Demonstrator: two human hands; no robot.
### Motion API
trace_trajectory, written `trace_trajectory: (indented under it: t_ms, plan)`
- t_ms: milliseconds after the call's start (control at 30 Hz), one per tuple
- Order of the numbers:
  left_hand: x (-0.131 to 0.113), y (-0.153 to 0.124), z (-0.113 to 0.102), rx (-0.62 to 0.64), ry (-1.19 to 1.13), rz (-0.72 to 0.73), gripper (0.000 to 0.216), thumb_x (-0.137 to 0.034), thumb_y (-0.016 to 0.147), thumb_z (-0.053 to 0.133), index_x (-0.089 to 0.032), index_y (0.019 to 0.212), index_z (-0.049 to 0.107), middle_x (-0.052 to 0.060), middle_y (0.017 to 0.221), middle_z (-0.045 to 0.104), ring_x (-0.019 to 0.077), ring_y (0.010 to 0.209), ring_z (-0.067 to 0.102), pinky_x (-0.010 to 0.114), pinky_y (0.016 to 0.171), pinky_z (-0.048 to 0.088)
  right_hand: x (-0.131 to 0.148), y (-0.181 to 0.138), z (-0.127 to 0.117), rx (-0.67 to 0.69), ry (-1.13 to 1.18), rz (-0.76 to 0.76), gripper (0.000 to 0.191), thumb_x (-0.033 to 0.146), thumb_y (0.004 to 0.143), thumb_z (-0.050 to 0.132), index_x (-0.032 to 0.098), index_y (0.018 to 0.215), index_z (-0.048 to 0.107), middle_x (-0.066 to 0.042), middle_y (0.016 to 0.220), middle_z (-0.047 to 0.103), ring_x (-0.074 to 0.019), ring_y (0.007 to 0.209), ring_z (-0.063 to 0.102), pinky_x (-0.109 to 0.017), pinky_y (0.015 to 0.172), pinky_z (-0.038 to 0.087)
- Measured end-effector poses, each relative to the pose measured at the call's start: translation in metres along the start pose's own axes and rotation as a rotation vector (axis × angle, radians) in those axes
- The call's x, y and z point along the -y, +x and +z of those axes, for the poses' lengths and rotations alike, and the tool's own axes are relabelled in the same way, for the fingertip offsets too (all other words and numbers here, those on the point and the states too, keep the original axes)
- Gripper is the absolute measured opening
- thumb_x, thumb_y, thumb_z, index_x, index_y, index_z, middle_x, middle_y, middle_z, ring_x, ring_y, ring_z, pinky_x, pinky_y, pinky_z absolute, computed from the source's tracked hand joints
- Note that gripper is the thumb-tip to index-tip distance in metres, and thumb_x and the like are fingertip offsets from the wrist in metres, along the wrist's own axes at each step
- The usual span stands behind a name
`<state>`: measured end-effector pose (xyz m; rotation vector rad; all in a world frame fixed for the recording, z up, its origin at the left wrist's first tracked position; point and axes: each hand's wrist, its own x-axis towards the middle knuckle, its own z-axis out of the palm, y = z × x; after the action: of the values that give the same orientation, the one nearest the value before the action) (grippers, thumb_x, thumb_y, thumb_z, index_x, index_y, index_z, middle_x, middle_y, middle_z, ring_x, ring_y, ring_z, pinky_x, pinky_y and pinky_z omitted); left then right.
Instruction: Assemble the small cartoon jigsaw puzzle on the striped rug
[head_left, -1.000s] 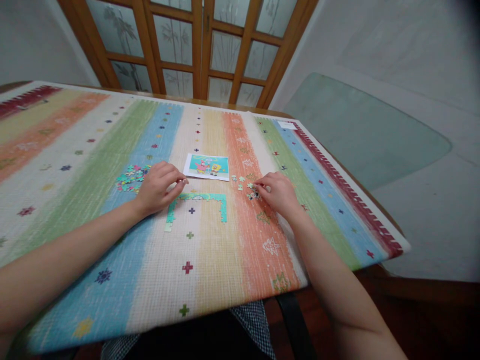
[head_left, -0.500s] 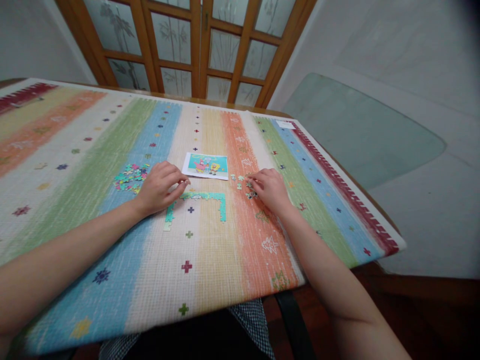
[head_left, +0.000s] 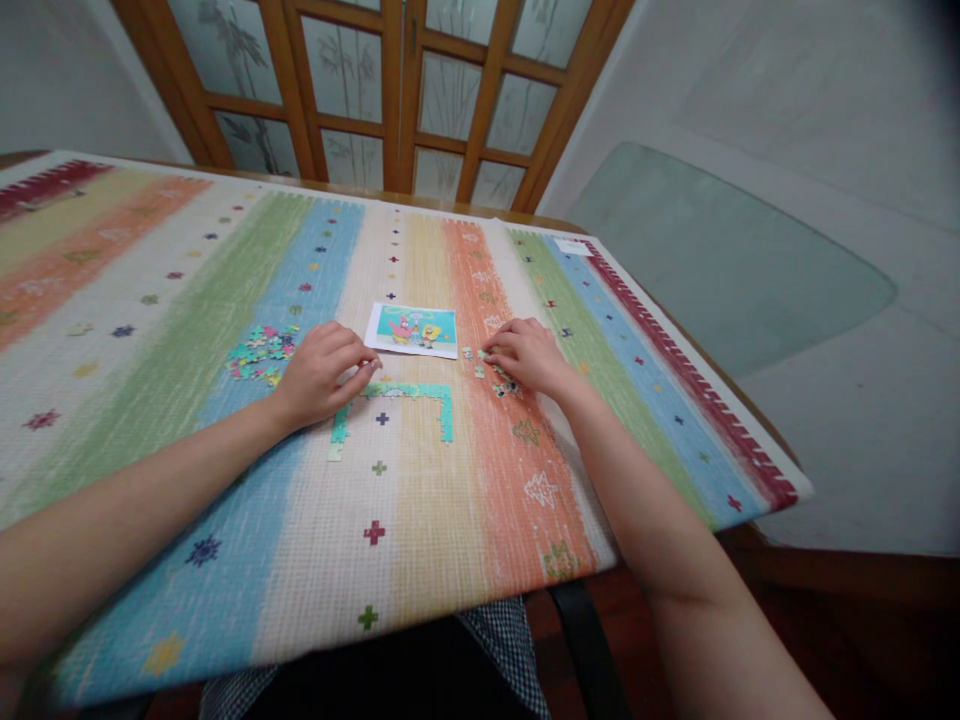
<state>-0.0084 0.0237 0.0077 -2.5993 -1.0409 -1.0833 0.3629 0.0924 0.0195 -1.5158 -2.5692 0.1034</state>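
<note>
My left hand (head_left: 319, 372) rests on the striped cloth (head_left: 420, 500), fingers curled and pinched at the top left corner of a partly joined teal puzzle border (head_left: 409, 393). What the fingertips hold is too small to name. My right hand (head_left: 525, 355) lies with fingers bent over several loose puzzle pieces (head_left: 487, 368) on the orange stripe, fingertips touching them. A small cartoon reference picture (head_left: 413, 329) lies just beyond the border, between both hands. A heap of loose pieces (head_left: 259, 354) sits left of my left hand.
The cloth's right edge with a dark red band (head_left: 697, 400) drops off to a pale floor. Wooden glazed doors (head_left: 397, 90) stand behind the table. A small white label (head_left: 574, 247) lies at the far right corner of the cloth.
My right hand has slid a little to the left and away over the loose pieces. My left hand has stayed at the border's corner, shifting only slightly.
</note>
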Motion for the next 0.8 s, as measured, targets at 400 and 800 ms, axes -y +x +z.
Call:
trace_trajectory:
  t_ms: [400, 800]
  plan:
    - [0.0, 0.001, 0.0, -0.003, 0.001, 0.016, 0.021, -0.031, 0.107, 0.056, -0.021, 0.094, 0.068, 0.004, 0.083, 0.069, 0.0217, 0.08, 0.059, 0.038, 0.08, 0.044, 0.0, 0.018, 0.001, -0.014, 0.275, 0.099, 0.017, 0.027, 0.088, 0.086, 0.021, 0.08, 0.073, -0.007, 0.088, 0.072, -0.025, 0.09, 0.066, -0.041, 0.086, 0.049]
    - [0.0, 0.001, 0.0, -0.007, -0.011, 0.02, 0.02, -0.03, 0.106, 0.056, -0.021, 0.095, 0.069, 0.004, 0.084, 0.069, 0.0219, 0.082, 0.059, 0.038, 0.079, 0.043, 0.055, -0.029, -0.022, 0.063, 1.298, 0.304, 0.03, 0.043, 0.081, 0.089, 0.021, 0.097, 0.078, -0.006, 0.087, 0.08, -0.0188, 0.081, 0.076, -0.034, 0.08, 0.063]
